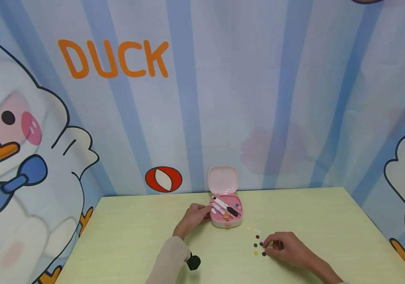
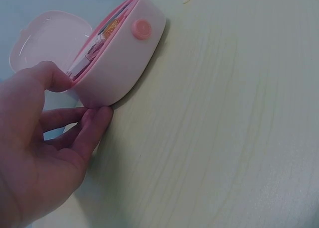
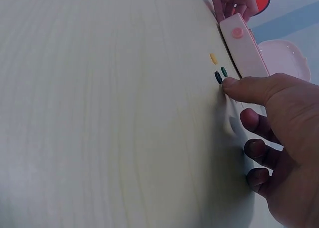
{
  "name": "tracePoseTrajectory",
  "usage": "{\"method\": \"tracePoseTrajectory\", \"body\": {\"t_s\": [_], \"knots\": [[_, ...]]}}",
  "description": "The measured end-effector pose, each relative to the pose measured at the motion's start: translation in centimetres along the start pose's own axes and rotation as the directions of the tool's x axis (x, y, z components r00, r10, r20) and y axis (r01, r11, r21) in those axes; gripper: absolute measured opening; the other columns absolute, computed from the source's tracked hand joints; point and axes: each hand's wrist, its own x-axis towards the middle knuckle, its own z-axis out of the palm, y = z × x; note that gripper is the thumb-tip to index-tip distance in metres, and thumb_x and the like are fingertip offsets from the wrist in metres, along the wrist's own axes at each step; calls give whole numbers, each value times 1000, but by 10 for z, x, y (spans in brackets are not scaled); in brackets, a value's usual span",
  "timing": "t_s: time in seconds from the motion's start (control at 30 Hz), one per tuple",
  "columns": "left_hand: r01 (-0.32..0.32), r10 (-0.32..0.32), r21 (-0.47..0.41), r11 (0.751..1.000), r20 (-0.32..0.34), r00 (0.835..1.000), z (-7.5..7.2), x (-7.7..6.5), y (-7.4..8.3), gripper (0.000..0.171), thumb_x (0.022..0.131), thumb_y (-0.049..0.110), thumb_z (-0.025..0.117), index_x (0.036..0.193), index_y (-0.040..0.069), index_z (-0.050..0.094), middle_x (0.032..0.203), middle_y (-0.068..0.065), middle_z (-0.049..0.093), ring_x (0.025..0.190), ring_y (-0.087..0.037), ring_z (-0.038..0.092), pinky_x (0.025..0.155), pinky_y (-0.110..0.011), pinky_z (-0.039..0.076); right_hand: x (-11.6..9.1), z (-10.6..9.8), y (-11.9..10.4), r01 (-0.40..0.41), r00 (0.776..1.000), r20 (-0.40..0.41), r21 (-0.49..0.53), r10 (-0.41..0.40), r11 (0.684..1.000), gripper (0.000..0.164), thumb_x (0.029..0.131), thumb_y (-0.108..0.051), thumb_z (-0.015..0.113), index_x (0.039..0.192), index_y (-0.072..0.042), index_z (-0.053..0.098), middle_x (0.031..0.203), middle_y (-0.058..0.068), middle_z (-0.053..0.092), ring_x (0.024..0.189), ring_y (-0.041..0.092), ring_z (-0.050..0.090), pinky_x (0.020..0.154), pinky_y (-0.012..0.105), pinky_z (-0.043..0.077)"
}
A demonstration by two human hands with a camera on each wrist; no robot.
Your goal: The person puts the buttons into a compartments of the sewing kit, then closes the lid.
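Note:
A small pink-and-white sewing box [image 1: 225, 223] stands near the back of the table, its lid [image 1: 223, 179] raised. Inside lie a white-and-black tool [image 1: 225, 206], an orange round piece [image 1: 226, 216] and other small items. My left hand [image 1: 197, 215] holds the box's left side, thumb on the rim and fingertips low against the wall [image 2: 124, 63]. To the right, my right hand [image 1: 287, 248] reaches down over loose buttons, thumb and index fingertips apart beside a dark button [image 1: 261, 244]. A green button [image 1: 255, 245], a yellow button [image 1: 256, 253] and a black button [image 1: 264, 254] lie close by.
A brown button [image 1: 257, 237] and several pale ones lie between the hand and the box. Behind the pale yellow table [image 1: 124, 236] hangs a blue striped curtain [image 1: 220, 98] with printed ducks. A black device [image 1: 193, 262] sits at the left wrist.

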Motion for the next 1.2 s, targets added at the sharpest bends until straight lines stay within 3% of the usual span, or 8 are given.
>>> {"method": "tracePoseTrajectory", "body": {"t_s": [0.3, 0.8, 1.2], "knots": [[8, -8, 3, 1000, -4, 1000, 0, 2, -2, 43, 105, 26, 59, 128, -9, 66, 109, -10, 73, 95, -18, 70, 91, -33, 59, -1, 4, -3, 17, 1000, 14, 40, -18, 999, 12, 93, -27, 80, 101, -19, 79, 76, -12, 59, 66, 0, 49, 58, 22, 45], [-19, 20, -23, 1000, 6, 1000, 0, 1, -1, 41, 105, 24, 59, 126, -10, 67, 108, -10, 73, 97, -19, 70, 91, -35, 60, 0, 6, -3, 81, 997, 2, 55, -82, 995, 5, 91, -12, 80, 95, -14, 80, 77, -8, 64, 66, 0, 51, 56, 21, 46], [-7, 7, -24, 1000, 3, 1000, 0, 0, 0, 39, 105, 23, 59, 125, -10, 68, 109, -11, 73, 95, -18, 70, 90, -33, 60, 5, 3, -10, 17, 996, 89, 73, -24, 997, 7, 89, -10, 81, 88, -15, 76, 68, -14, 53, 63, -3, 47, 57, 20, 44]]}}
